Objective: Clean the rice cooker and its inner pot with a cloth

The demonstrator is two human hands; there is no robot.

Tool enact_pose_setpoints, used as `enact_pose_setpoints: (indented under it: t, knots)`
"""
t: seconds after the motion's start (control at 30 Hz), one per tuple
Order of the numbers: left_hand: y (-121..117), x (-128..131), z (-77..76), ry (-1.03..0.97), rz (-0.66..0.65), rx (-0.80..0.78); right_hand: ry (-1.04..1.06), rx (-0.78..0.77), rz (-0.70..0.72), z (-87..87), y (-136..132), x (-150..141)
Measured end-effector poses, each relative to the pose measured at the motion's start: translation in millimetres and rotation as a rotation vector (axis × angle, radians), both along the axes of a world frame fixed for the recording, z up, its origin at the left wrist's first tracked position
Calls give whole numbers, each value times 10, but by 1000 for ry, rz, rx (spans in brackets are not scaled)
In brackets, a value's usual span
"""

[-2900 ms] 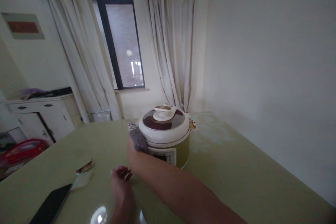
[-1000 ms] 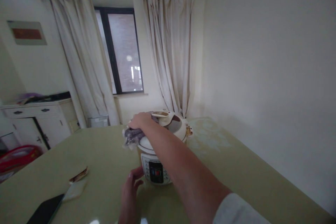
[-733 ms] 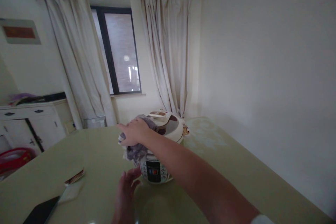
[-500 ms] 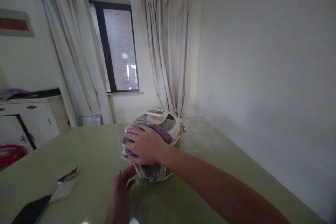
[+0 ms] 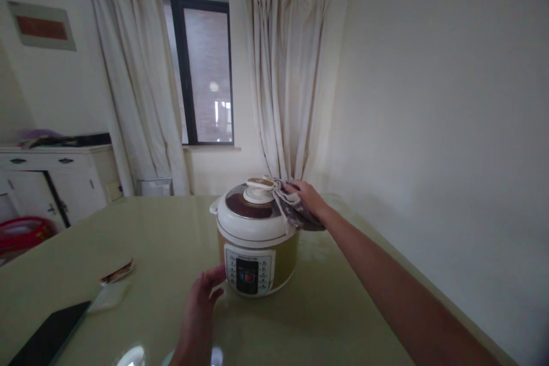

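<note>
An electric pressure cooker (image 5: pixel 253 234) stands upright on the green tabletop, its control panel facing me. It has a white rim, a dark lid top and a handle. At its right side, my right hand (image 5: pixel 305 194) grips a patterned grey-purple cloth (image 5: pixel 298 211) that lies against the lid's right edge. My left hand (image 5: pixel 205 289) is beside the cooker's lower left, fingertips touching its side by the panel. The thumb there stands apart from the fingers, and that hand holds nothing.
A dark flat tablet-like object (image 5: pixel 51 331) and a small folded item (image 5: pixel 116 273) lie on the table (image 5: pixel 163 240) at left. The white wall (image 5: pixel 437 126) runs along the right. A white cabinet (image 5: pixel 81 177) and a red basket (image 5: pixel 26 234) stand beyond the table at left.
My right hand has carried the cloth from the cooker's front and left over to the lid's right side, uncovering the control panel. My left hand stays near the lower left. The view has shifted slightly.
</note>
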State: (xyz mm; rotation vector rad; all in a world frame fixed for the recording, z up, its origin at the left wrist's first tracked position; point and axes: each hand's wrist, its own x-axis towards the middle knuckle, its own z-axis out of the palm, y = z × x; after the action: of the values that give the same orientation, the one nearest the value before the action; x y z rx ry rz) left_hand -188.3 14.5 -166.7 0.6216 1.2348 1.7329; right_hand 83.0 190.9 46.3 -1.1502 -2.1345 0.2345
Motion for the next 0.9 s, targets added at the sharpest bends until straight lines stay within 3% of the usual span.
enact_pose_setpoints:
  t: [0.1,0.17,0.23,0.37,0.43,0.47,0.5,0.57,0.63,0.77,0.83,0.9]
  knots:
    - [-12,20,-2,9,12,-3,19,121,-65,-61,-197,-77]
    - [-23,52,-16,43,20,11,53,260,-88,-285,-492,-131]
    - [-35,87,-39,88,40,36,100,414,-85,-678,-820,-182]
    - [-45,104,-107,166,39,77,49,692,-55,-1683,-1223,-203]
    - [-31,77,-141,182,24,77,-9,722,-56,-2035,-1251,-158]
    - [-20,62,-154,182,18,72,-32,724,-59,-2122,-1241,-133]
    - [-9,49,-163,181,14,70,-44,725,-64,-2143,-1227,-116]
    - [8,36,-165,174,6,65,-56,735,-67,-1995,-1216,-138]
    - [10,43,-154,165,10,67,-98,751,-21,-1668,-1246,-268]
    - [-18,60,-129,142,59,65,-356,748,252,-968,-1340,-777]
    - [-31,43,-118,137,66,72,-476,792,367,-762,-1347,-998]
    - [-35,13,-99,118,59,52,-520,833,421,-680,-1327,-1084]
